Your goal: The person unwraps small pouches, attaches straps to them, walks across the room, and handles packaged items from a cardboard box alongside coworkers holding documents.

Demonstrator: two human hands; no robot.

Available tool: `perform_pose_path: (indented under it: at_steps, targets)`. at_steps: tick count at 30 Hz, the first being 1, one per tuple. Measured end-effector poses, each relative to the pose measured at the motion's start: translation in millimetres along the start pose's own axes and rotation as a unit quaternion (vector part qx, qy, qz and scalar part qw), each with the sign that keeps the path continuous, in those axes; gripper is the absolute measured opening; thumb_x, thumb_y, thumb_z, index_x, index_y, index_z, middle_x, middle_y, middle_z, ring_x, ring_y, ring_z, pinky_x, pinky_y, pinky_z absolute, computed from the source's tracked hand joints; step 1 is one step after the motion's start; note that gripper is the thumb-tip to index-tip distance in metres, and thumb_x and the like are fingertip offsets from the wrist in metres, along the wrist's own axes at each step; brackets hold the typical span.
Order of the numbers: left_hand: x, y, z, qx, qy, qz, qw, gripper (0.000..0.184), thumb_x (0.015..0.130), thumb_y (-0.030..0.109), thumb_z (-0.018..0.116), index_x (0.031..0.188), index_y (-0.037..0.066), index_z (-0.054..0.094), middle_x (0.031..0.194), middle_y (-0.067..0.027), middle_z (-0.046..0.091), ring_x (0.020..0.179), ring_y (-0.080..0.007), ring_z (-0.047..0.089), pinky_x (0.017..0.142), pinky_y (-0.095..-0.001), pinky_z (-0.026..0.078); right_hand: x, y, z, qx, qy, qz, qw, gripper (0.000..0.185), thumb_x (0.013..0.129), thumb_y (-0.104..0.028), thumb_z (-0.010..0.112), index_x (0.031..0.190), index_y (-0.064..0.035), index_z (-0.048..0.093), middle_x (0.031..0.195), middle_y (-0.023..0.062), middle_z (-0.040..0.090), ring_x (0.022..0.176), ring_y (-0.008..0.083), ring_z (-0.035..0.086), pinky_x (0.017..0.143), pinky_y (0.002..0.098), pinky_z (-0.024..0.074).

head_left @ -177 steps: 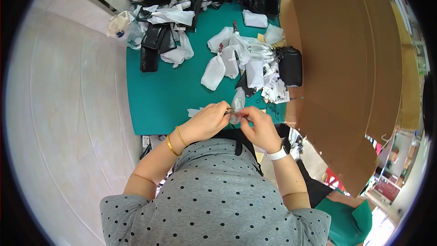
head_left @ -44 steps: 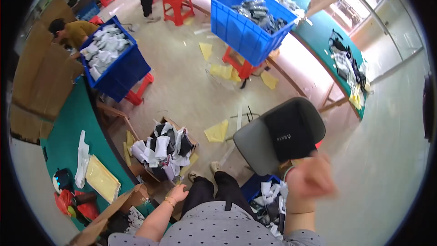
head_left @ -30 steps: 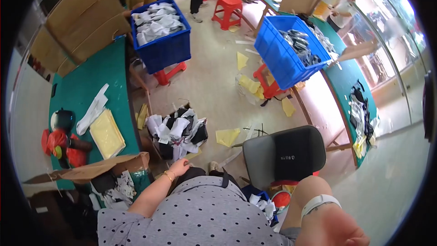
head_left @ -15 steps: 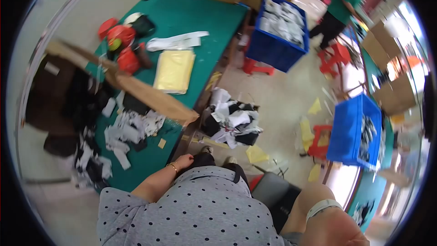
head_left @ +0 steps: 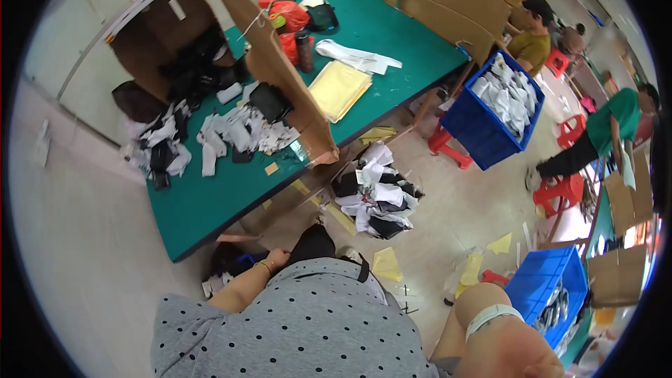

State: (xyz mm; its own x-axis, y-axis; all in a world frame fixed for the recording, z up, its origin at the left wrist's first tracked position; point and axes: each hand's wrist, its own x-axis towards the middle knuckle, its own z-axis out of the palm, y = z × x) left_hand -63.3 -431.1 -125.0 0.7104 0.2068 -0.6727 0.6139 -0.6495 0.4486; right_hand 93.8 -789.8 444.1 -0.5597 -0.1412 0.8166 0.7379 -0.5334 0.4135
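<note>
My left hand (head_left: 279, 257) hangs beside my black trousers, fingers curled in, with nothing visible in it. A gold-coloured bracelet sits on that wrist. My right hand (head_left: 535, 360) is raised close to the camera at the bottom right, a white band round its wrist; its fingers are out of sight. Closest to my left hand is the green table (head_left: 189, 227). On it lies a heap of white and grey fabric pieces (head_left: 245, 129). In front of my feet stands a container heaped with white and black pieces (head_left: 381, 192).
A cardboard divider (head_left: 290, 91) stands on the table beside a yellow stack (head_left: 341, 91). Blue crates (head_left: 476, 129) rest on red stools. One co-worker (head_left: 532, 42) is behind a crate; another (head_left: 609, 126) stands at right. Yellow scraps (head_left: 386, 264) lie on the floor.
The view has turned left and shifted, so the table's near corner and the floor beside it now show. The dark seat at my right has left view. Both hands stay in similar positions.
</note>
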Motion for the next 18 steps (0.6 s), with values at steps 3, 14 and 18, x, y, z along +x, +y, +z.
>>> perform_pose_path:
  at_steps: [3,14,18]
  targets:
    - [-25,16,-3,0.009,0.003,-0.024,1.000,0.034,0.083,0.030,0.052,0.101,0.006,0.069,0.105,-0.0195,0.065,0.101,-0.0355,0.061,0.090,-0.0405,0.046,2,6,-4,0.051,0.063,0.029,0.996,0.040,0.097,-0.044,0.036,0.098,-0.0089,0.056,0.080,0.0015,0.048,0.067,0.0119,0.046,0.051,0.0210,0.0342]
    - [-68,3,51,-0.116,0.139,-0.068,0.981,0.030,0.083,0.030,0.054,0.095,0.007,0.068,0.097,-0.0181,0.067,0.093,-0.0343,0.064,0.082,-0.0406,0.050,-117,-28,-38,0.263,-0.333,0.381,0.822,0.012,0.076,0.005,0.058,0.065,0.0023,0.054,0.067,0.0142,0.061,0.056,0.0221,0.056,0.051,0.0340,0.0445]
    - [-80,-12,69,-0.202,0.191,-0.111,0.954,0.027,0.081,0.028,0.057,0.095,0.009,0.069,0.097,-0.0174,0.067,0.093,-0.0335,0.063,0.085,-0.0391,0.050,-207,-76,-72,0.239,-0.540,0.421,0.688,0.024,0.087,-0.007,0.059,0.065,-0.0001,0.051,0.061,0.0103,0.054,0.051,0.0206,0.050,0.049,0.0337,0.0381]
